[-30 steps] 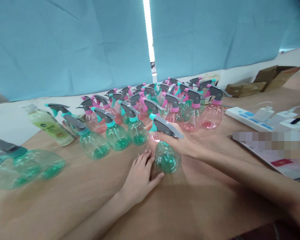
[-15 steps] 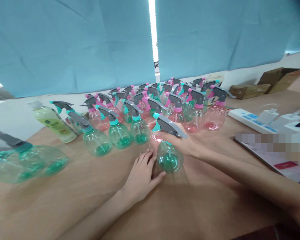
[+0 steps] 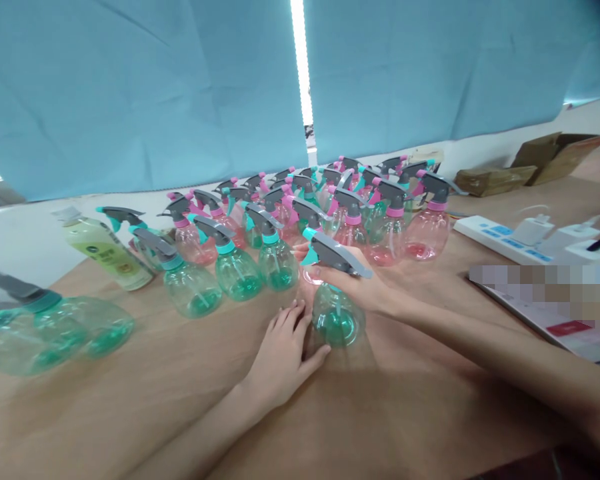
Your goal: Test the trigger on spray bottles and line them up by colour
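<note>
A clear green spray bottle with a grey and teal trigger head stands upright on the table, right in front of me. My right hand is closed round its neck just under the trigger head; part of the fingers is behind the bottle. My left hand lies palm down on the table, fingers stretched out, close to the bottle's left side and holding nothing. Just beyond it stand a green spray bottle and, to its left, another green spray bottle.
Several pink spray bottles are crowded behind, mixed with green ones. At left stand a labelled yellow-green bottle and more green sprayers. A power strip, a phone-like device and a cardboard box lie right. Blue curtain hangs behind.
The view has shifted very slightly. Both hands and the held spray bottle stay in practically the same place.
</note>
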Demonstrator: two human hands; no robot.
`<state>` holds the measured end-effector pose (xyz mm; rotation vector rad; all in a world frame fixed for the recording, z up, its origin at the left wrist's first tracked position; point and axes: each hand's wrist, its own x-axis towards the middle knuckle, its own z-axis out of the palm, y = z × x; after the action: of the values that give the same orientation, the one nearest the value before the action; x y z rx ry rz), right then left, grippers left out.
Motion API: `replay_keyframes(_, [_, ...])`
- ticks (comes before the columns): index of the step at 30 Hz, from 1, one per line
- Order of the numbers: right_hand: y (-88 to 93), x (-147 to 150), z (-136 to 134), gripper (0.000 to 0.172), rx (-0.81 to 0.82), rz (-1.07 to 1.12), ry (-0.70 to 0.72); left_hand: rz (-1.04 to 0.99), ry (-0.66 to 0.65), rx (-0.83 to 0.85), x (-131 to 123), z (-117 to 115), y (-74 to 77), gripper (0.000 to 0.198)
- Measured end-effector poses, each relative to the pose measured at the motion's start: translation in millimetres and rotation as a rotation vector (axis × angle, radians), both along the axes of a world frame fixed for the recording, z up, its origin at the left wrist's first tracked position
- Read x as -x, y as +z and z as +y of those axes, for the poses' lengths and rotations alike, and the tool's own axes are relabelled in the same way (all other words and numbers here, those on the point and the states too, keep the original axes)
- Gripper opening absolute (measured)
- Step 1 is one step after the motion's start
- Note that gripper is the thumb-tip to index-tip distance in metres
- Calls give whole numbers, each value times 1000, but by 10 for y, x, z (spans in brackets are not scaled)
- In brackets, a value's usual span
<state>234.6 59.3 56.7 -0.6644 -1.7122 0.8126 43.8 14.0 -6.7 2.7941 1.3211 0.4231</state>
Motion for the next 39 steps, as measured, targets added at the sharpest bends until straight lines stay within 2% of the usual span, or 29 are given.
replay_keyframes(6, [-5, -8, 7, 5, -1, 5, 8, -8, 5, 15, -2, -5, 0, 47])
replay_keyframes(23, [59, -16, 11, 7, -22, 2, 100, -3, 8, 18, -10, -6, 12, 46])
replay_keyframes(30, [68, -8, -16, 17, -39, 33, 94, 1, 9, 18, -2, 1, -2, 45])
replay_keyframes(36, [90, -5, -44, 35, -35, 7, 72, -4, 0, 23, 3, 3, 0, 47])
replay_keyframes(39, [90, -2, -45, 36, -49, 19, 72, 4, 5, 33, -1, 3, 2, 48])
